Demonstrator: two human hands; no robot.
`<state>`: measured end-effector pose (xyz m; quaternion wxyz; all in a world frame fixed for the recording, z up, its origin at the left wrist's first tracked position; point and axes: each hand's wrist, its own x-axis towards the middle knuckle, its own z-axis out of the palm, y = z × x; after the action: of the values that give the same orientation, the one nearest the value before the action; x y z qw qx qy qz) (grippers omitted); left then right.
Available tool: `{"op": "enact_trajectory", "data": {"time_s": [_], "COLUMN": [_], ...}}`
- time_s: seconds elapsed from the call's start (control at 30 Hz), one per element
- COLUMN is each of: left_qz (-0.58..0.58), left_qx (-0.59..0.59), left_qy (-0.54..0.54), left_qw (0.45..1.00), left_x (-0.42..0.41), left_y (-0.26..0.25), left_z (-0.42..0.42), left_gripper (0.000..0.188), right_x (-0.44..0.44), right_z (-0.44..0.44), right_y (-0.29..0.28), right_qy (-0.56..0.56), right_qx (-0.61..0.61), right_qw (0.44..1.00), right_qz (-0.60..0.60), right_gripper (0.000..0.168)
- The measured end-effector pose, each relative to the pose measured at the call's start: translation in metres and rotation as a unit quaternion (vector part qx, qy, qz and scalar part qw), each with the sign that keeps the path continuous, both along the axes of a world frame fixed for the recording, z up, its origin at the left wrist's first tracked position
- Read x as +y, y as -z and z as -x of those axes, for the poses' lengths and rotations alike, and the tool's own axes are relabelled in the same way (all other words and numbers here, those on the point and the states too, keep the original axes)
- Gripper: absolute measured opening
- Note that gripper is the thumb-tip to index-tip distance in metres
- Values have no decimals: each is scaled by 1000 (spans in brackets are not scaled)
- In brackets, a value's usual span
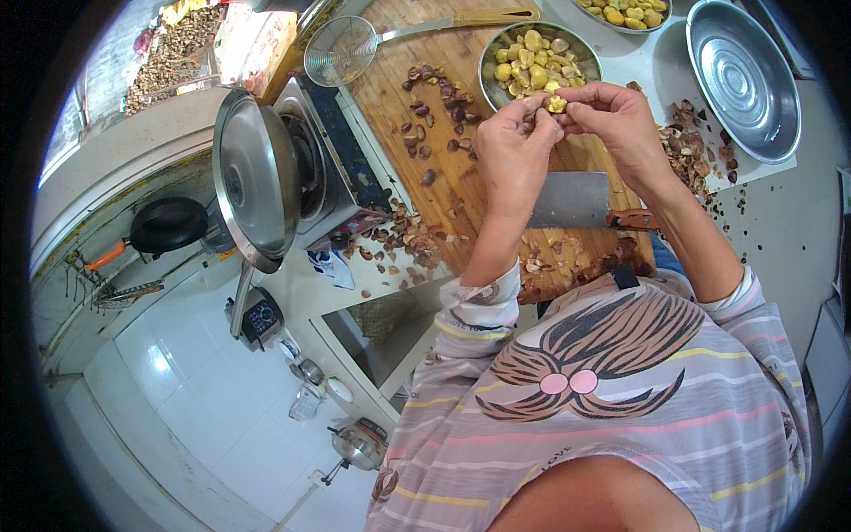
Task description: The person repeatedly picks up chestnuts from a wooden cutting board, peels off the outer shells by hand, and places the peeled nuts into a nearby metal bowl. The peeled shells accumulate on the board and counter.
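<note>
Between the fingertips of my left hand (515, 149) and my right hand (615, 130) is a yellow chestnut kernel (554, 104), with dark shell showing at the left fingers. Both hands grip it just over the near rim of a steel bowl (488, 83) of peeled yellow chestnuts (532, 63). Below my hands a cleaver (572, 199) with a wooden handle lies across the wooden cutting board (459, 193). Dark unpeeled chestnut pieces (459, 106) are scattered on the board, left of my left hand.
A wire skimmer (341, 51) rests at the board's far left. Beside the gas stove (319, 173) a wok (256, 179) stands tilted. Shell scraps (405, 239) litter the counter's left side, with more shells (691, 143) at right near an aluminium basin (741, 80). Another chestnut bowl (625, 28) stands behind.
</note>
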<state>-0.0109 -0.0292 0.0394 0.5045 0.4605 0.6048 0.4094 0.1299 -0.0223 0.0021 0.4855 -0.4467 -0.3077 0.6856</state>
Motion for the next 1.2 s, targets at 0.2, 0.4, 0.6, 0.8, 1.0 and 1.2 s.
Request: {"op": "enact_trajectory", "data": {"time_s": [0.2, 0.4, 0.6, 0.8, 1.0, 1.2], "left_qz": [13, 63, 191, 190, -127, -212], "left_qx": [-7, -128, -262, -212, 5, 160], "left_qy": [7, -14, -32, -4, 71, 175], "left_qw": [1000, 990, 945, 959, 989, 948], "left_x": [-1, -1, 9, 14, 10, 13], "left_y": [4, 16, 29, 23, 31, 15], "left_z": [3, 8, 24, 26, 22, 27], "left_gripper": [21, 20, 18, 19, 37, 33], "right_x": [-2, -1, 9, 13, 12, 20], "right_z": [1, -2, -3, -2, -3, -9], "right_y": [-5, -6, -2, 4, -1, 3], "right_qy": [-7, -40, -65, -60, -62, -97], "right_qx": [-40, -54, 24, 87, 68, 57], "right_qw": [999, 998, 990, 980, 983, 982], "right_qz": [-20, 4, 126, 170, 161, 151], "right_gripper": [19, 20, 18, 20, 18, 16]}}
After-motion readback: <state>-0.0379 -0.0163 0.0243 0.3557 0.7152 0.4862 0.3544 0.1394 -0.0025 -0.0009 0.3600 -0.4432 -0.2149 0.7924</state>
